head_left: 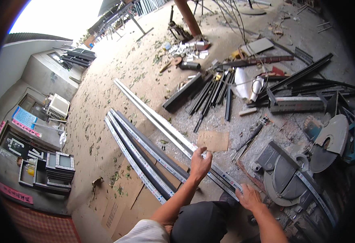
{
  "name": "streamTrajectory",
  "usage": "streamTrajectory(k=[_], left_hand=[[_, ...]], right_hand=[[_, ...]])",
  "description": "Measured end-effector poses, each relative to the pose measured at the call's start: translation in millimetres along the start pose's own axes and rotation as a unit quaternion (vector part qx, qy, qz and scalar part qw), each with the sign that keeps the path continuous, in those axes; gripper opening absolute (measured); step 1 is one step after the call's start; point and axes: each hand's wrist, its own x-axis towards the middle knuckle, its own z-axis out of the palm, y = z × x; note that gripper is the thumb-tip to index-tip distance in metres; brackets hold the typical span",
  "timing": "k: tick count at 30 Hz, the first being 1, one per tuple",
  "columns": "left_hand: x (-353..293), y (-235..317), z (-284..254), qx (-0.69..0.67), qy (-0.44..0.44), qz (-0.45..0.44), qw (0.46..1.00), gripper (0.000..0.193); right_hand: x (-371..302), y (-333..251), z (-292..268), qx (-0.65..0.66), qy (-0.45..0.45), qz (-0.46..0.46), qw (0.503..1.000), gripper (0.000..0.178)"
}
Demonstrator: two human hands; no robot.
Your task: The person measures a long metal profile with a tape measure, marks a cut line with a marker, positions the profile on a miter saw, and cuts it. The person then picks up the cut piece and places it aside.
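Note:
My left hand [201, 164] is closed around a long, pale metal profile [161, 122] with a groove down its length and printed film on its faces. Around the near end of this profile, my right hand [250, 197] curls its fingers. The profile slants from my hands toward the far left, low over the ground. To its left lie several more long profiles [139, 158], grey and film-covered, on flattened cardboard [114, 210]. A mitre saw [282, 178] with a large round blade stands right of my right hand. Another film-covered profile [316, 196] rests across its base.
Dark profile offcuts [214, 93] are heaped ahead on the right, beside a white roll [242, 83]. A small cardboard piece [213, 140] lies beyond my left hand. Stacked frames [59, 170] stand by the left wall. A brown post [188, 18] rises at the back.

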Motion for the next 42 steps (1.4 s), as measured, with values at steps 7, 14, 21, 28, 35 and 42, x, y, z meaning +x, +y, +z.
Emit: streamTrajectory(k=[7,14,21,28,35,42], left_hand=[[-41.4,81.4,-63.8,-0.144,-0.133,0.039,0.98,0.039],[-111.2,209.3,-115.2,-0.146,-0.216,0.194,0.946,0.039],[-208.6,282.6,-117.4,-0.158,-0.432,0.284,0.841,0.04],[-226.2,301.9,-83.6,-0.268,-0.51,0.289,0.764,0.027],[-244.1,251.5,-32.5,-0.419,-0.531,0.172,0.716,0.026],[-223.7,254.6,-60.1,-0.235,-0.654,0.111,0.71,0.034]], right_hand=[[-61.8,8.4,14.3,0.004,0.31,-0.049,0.949,0.032],[-130.0,62.7,97.2,0.065,0.309,0.153,0.936,0.014],[-132.7,24.0,149.7,0.013,0.017,0.047,0.999,0.026],[-137.6,-12.7,145.2,0.037,-0.018,0.052,0.998,0.047],[-148.0,-13.1,152.0,0.07,-0.056,0.137,0.986,0.069],[-129.2,-24.7,163.4,0.082,-0.044,0.17,0.981,0.089]])
